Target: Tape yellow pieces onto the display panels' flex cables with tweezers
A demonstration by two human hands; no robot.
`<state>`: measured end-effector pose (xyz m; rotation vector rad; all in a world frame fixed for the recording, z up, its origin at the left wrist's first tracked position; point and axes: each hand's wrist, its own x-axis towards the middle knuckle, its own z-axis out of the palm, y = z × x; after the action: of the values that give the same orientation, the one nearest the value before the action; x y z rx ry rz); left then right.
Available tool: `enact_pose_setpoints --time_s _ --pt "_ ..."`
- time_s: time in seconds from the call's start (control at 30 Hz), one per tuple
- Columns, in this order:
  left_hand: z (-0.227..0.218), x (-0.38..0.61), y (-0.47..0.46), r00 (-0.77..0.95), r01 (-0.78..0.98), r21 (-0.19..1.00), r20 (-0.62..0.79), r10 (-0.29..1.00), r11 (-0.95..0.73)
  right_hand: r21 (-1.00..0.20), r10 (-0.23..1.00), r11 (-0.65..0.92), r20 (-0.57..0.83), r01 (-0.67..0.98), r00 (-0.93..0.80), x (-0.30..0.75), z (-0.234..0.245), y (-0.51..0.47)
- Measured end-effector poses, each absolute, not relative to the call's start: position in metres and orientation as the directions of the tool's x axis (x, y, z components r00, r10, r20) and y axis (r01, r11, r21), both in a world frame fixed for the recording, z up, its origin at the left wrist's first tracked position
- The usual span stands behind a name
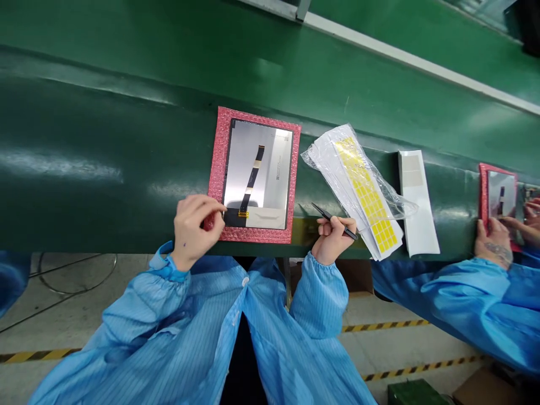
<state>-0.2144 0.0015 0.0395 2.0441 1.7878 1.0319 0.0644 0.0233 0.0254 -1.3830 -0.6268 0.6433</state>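
A display panel [257, 171] lies face down on a pink bubble-wrap mat [214, 169] on the green belt, with a black flex cable [252, 175] running across its silver back. A small gold connector [243, 214] sits at the cable's lower end. My left hand [196, 228] is at the panel's lower left corner, fingertips against the black film end, though any grip is hidden. My right hand [333, 239] holds black tweezers [333, 220] beside the mat, their tips pointing away from the panel.
To the right lie a plastic bag with a yellow label sheet [367, 191] and a white strip [417, 202]. A co-worker's hand [493, 243] rests on another pink mat [484, 191]. The belt [126, 112] has a white rail beyond it; a grey floor with hazard tape [396, 324] lies below.
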Motion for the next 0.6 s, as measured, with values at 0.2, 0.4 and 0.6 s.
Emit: enact_pose_setpoints --time_s 0.2,0.4,0.6 --pt "0.034 -0.220 0.037 -0.084 0.909 0.416 0.268 0.960 -0.036 -0.989 0.754 0.074 -0.027 -0.125 0.657 0.066 0.028 0.025" --pt "0.050 -0.227 0.045 -0.076 0.661 0.750 0.028 0.997 0.029 -0.985 0.744 0.074 -0.047 -0.153 0.667 0.064 0.030 0.026" --pt "0.037 -0.216 0.049 -0.184 0.156 0.972 -0.147 0.972 0.177 -0.977 0.749 0.088 -0.063 -0.194 0.659 0.064 0.031 0.026"
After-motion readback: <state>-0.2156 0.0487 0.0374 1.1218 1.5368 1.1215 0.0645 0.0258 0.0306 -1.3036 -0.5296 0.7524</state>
